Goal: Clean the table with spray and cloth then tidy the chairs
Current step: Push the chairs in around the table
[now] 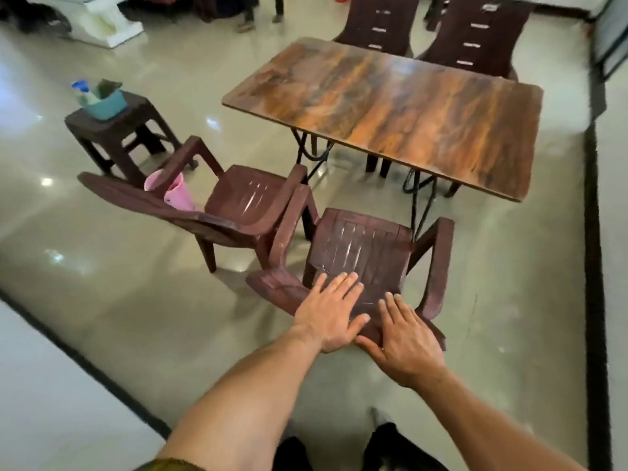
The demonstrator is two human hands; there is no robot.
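The bench [390, 107] has a shiny top with brown and orange wood marks. It stands on thin black legs. The floor [136, 283] is pale and shiny, with a black line [593, 266] running along it.

The near chair [360, 246] is dark brown and faces the bench, just in front of it. The left hand [329, 311] and the right hand [404, 338] lie flat on top of its back. The fingers [343, 283] are straight and a little spread, and they hold nothing.

A second chair [244, 198] stands just to the left, touching the near chair's arm. Two far chairs [475, 32] stand at the other side of the bench.

A small stool [115, 130] stands well to the left. On it sits a blue-green tub [105, 103] with a spray bottle [81, 90] inside.

A dark green lump [108, 86] in the tub is too blurry to name. A pink cup [176, 195] is partly hidden behind the second chair's arm. The far chairs are cut off at the top. A white thing [102, 18] in the far corner is hard to make out.
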